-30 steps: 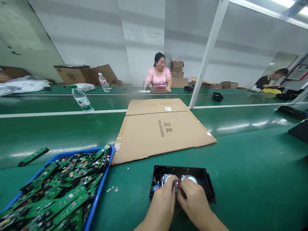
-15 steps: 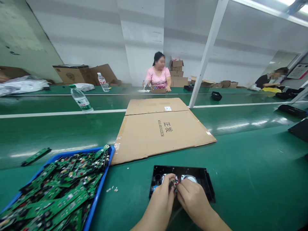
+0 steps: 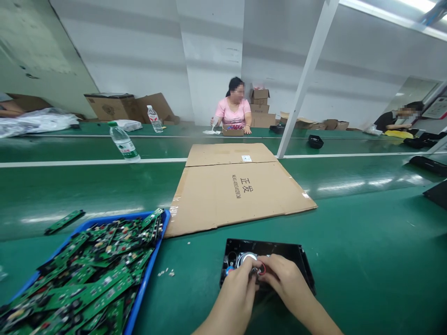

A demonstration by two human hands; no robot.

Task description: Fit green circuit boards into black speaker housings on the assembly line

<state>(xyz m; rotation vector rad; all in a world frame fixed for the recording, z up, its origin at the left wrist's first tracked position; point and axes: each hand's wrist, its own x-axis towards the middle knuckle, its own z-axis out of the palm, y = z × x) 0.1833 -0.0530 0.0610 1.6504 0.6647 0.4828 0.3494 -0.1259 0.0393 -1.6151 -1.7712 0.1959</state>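
A black plastic housing (image 3: 293, 253) with round silver speakers (image 3: 245, 257) lies on the green table right in front of me. Both my hands meet over its middle. My left hand (image 3: 237, 293) and my right hand (image 3: 284, 281) have their fingers pinched together on a small part with a red wire (image 3: 261, 269) inside the housing. The part itself is mostly hidden by my fingertips.
A blue tray (image 3: 148, 274) heaped with green circuit boards sits at the left, one loose board (image 3: 64, 221) beyond it. A flattened cardboard sheet (image 3: 237, 186) lies ahead. A water bottle (image 3: 124, 143) stands further back. A person in pink (image 3: 233, 111) sits across; another person (image 3: 398, 118) far right.
My hands stayed on the wired part over the housing, shifting slightly; my right hand now covers the right speaker. The view moved a little to the left.
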